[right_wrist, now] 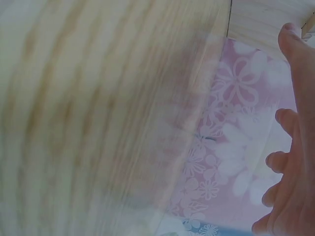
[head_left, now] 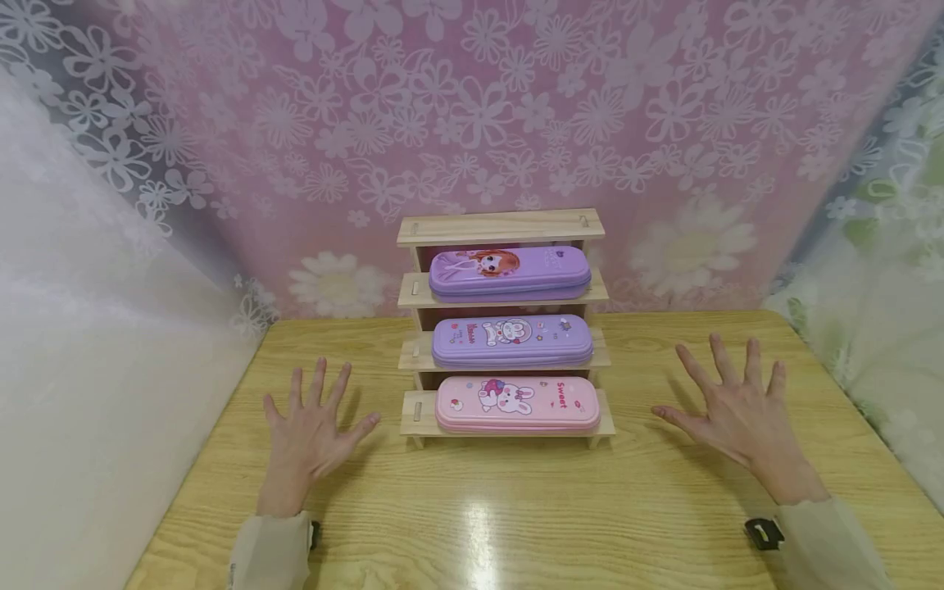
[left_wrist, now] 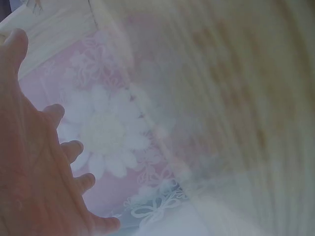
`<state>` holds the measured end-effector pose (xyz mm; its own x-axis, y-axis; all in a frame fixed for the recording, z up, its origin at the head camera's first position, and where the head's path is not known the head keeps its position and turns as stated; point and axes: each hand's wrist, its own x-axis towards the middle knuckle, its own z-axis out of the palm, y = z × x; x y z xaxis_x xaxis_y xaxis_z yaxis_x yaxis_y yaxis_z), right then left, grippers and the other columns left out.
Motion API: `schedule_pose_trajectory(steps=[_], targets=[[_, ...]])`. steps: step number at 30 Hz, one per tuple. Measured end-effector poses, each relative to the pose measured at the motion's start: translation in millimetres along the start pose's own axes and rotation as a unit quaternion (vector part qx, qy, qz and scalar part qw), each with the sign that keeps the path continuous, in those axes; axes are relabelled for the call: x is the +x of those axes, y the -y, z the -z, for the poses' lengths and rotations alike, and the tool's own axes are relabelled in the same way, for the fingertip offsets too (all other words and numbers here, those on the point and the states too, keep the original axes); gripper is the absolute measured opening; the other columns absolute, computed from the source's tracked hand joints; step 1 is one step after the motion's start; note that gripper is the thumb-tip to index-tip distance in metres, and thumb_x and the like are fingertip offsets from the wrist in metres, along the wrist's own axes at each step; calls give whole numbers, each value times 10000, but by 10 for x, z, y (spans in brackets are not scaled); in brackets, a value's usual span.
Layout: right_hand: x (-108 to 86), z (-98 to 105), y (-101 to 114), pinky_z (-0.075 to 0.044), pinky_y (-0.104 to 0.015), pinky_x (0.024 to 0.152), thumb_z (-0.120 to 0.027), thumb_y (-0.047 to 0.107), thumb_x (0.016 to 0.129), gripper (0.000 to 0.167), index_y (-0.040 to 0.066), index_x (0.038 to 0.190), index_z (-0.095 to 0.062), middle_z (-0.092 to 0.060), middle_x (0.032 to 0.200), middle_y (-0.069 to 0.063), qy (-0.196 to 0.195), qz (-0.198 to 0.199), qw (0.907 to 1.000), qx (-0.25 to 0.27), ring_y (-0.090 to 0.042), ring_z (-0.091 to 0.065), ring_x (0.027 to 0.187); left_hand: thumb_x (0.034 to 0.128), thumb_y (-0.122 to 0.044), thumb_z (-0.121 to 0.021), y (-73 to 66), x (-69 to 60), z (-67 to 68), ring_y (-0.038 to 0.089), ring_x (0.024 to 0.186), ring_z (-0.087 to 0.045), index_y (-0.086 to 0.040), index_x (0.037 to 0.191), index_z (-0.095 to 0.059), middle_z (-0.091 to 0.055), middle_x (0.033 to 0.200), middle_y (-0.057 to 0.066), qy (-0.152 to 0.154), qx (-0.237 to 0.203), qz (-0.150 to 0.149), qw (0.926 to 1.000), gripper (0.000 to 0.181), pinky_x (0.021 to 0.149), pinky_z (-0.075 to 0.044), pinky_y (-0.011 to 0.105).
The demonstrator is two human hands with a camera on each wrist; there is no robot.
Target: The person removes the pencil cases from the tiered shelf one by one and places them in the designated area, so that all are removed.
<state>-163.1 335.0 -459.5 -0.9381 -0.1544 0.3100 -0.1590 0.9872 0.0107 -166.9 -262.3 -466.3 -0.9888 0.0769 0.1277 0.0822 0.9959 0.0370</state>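
1. L hand, lower L of frame, & R hand, lower R: well apart, spread wide, holding nothing.
2. Purple case, lilac case, pink case sit one per tier going down wood rack, ctr.
3. Rack's stepped, prob. so each shows.

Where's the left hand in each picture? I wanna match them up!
Head: the left hand, fingers spread, is left of the wooden shelf.
Left wrist: it fills the left edge, thumb near the top.
Right wrist: not there; that's the right hand.
Shared landmark: the pink flowery cloth shows in all three.
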Motion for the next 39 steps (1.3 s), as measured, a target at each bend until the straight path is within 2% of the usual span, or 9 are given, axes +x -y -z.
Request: schedule_pose_trajectory(steps=[10,16,22,24,28,31,34,39], targets=[[-45,-36,-32,-126,-903,1010,-638,800,787,1062,356,1640,-188,-263,1639,-292,-44,-32,10000,84,-697,-106,1445,893,-857,-370,14,-8,29,503,1564,-43,-312,1656,-110,-81,1730,135,6,-123,52,9999,973,1080,-3,867],[-58,-64,-55,-164,-909,989,-662,790,769,1069,346,1635,-219,-343,1599,-303,-255,111,9996,31,-725,-203,1398,891,-856,-379,5,-22,54,504,1562,-55,-302,1655,-133,-98,1727,144,-19,-115,47,9999,976,1080,-11,868],[-53,-40,8,-142,-893,1005,-637,763,820,1041,346,1646,-160,-263,1642,-288,3,122,9996,266,-705,-114,1439,903,-840,-380,-32,-21,82,496,1562,-84,-312,1656,-111,-103,1727,136,-41,-144,-14,9999,958,1091,-72,858],[-46,-17,48,-154,-887,1008,-641,740,836,1023,322,1647,-178,-235,1655,-282,14,189,9990,394,-708,-131,1433,913,-822,-396,-45,-14,86,485,1562,-108,-312,1656,-116,-113,1728,129,-91,-234,-60,9997,944,1099,-112,845],[-34,41,151,-160,-874,1028,-650,680,873,979,272,1646,-210,-174,1680,-261,93,300,9966,762,-691,-123,1447,930,-762,-460,-76,18,86,468,1539,-211,-289,1652,-176,-186,1713,134,-380,-567,-239,9974,909,1104,-234,792],[-21,75,235,-158,-854,1057,-649,642,897,957,266,1650,-195,-153,1690,-245,190,350,9940,1023,-660,-86,1475,942,-696,-525,-113,48,100,483,1480,-325,-278,1642,-223,-263,1683,150,-631,-997,-418,9921,869,1067,-324,758],[-12,98,320,-164,-830,1088,-668,593,908,936,276,1650,-193,-163,1689,-238,198,429,9901,1324,-625,-74,1498,950,-620,-583,-159,82,115,491,1419,-405,-302,1631,-252,-328,1649,148,-830,-1551,-536,9829,822,1026,-369,746],[7,118,472,-236,-797,1095,-746,500,883,893,287,1624,-295,-263,1669,-221,-98,678,9799,1873,-573,-178,1511,971,-492,-627,-234,167,119,443,1397,-454,-333,1607,-307,-400,1605,132,-1103,-2547,-693,9582,730,1033,-392,704]])
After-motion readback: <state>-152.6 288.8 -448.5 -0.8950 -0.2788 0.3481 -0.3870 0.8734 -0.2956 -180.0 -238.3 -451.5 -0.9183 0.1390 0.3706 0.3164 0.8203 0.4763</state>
